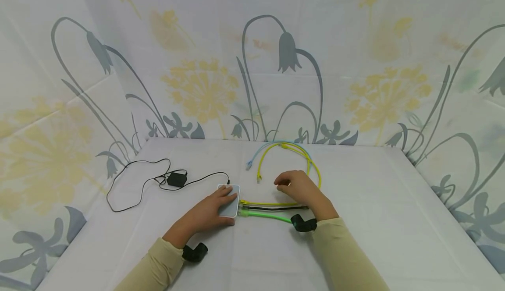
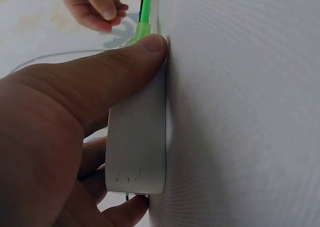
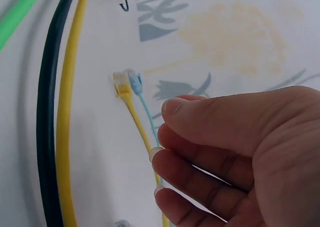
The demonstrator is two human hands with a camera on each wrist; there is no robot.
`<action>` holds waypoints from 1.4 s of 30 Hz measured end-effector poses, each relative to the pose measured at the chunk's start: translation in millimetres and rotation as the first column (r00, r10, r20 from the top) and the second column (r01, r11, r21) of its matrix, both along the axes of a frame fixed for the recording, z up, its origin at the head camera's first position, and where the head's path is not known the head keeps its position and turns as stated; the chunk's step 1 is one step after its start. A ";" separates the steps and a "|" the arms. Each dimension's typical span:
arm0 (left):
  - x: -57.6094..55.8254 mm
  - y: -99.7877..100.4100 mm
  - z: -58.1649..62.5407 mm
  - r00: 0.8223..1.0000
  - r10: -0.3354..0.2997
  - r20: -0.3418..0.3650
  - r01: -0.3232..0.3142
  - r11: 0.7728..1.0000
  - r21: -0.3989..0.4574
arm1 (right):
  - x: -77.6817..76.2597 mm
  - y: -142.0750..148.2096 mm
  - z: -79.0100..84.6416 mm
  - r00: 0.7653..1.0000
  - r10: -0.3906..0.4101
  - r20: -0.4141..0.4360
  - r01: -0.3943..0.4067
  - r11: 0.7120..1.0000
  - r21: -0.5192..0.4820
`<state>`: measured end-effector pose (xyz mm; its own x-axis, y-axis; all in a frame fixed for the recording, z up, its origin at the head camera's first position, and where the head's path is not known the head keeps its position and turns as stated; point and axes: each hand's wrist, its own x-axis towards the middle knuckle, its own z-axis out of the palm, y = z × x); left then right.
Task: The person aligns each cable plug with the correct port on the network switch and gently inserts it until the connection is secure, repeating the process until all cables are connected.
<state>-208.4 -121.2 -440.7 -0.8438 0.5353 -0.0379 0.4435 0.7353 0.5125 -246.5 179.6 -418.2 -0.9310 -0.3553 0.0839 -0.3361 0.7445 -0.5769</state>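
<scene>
A small white network box point(image 1: 232, 207) with a grey-blue top lies on the table. My left hand point(image 1: 209, 210) grips it, thumb point(image 2: 135, 54) along its near side and fingers over the top and far side. Green point(image 1: 270, 216), black point(image 1: 272, 208) and yellow point(image 1: 276, 204) network cables run rightward from the box's right edge; how deep their plugs sit cannot be told. My right hand point(image 1: 301, 189) hovers over the cables' right part, fingers loosely bent, holding nothing. Beyond it, a second yellow cable's plug point(image 3: 121, 84) and a light blue cable's plug point(image 3: 135, 81) lie free.
A thin black cord point(image 1: 209, 176) leads from the box's back to a black power adapter point(image 1: 176, 179), with a loose loop at left. The curved light blue cable point(image 1: 258, 150) lies at the back, near the flower-patterned cloth wall point(image 1: 221, 32).
</scene>
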 end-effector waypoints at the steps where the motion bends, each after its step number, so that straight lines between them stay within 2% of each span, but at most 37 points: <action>1: -0.1 0.0 0.2 1.000 0.000 -0.001 0.000 1.000 0.001 | -0.4 1.5 0.8 1.000 -0.004 -0.004 0.004 1.000 0.003; 12: -1.5 -0.1 2.5 1.000 -0.007 -0.012 0.007 1.000 0.005 | -4.8 17.6 4.6 0.999 -0.049 -0.012 0.049 0.999 0.011; 24: -6.4 -1.1 -1.7 0.999 -0.013 -0.036 0.013 1.000 0.009 | -10.9 38.9 4.2 0.992 -0.124 -0.030 0.124 0.992 0.022; 33: -5.3 0.1 -2.0 1.000 0.007 -0.021 -0.007 1.000 0.016 | -10.9 52.1 1.6 0.983 -0.181 0.031 0.180 0.983 0.035; 42: -1.5 -0.8 -4.8 1.000 0.021 0.004 -0.021 1.000 0.001 | -12.0 60.1 -12.5 0.973 -0.217 0.075 0.210 0.973 0.096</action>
